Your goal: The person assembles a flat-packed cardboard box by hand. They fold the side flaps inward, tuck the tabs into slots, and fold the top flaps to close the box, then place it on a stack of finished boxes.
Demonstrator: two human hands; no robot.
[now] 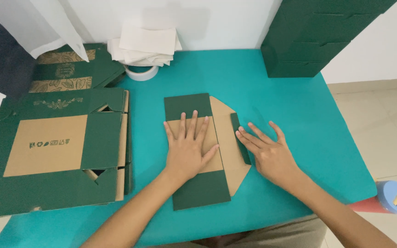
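Left hand (188, 149): nearest the camera, flat, palm down, fingers spread apart; presses on the brown middle panel of the carton blank (197, 183). Nothing gripped.

Right hand (268, 154): flat and open, fingers together and pointing far-left; fingertips (241, 134) touch the narrow green flap (239, 138) at the blank's right edge. Nothing gripped.

Carton blank: flat cardboard, dark green outside, plain brown inside; lies at the centre of the table, long side running near to far. Green panels at the far and near ends, brown panel between, and a brown angled wing on the right that carries the green flap.

Stack of blanks (53, 151): left of the hands, well apart from them; same green and brown board, die-cut tabs, small printed symbols on a brown panel. A second pile (70, 69) lies beyond it, with a gold leaf pattern.

Tape roll (141, 72): white, round, far-left, just beside the patterned pile.

Paper sheets (145, 43): white, loosely piled behind the tape, against the wall.

Boxes (313, 36): dark green, made up and stacked, far-right corner.

Table (299, 115): smooth teal top, matte.

Bottle (389, 198): red body, pale blue cap, at the near-right, past the table edge.

Room: white wall (226, 23) behind; pale tiled floor (382, 124) on the right.
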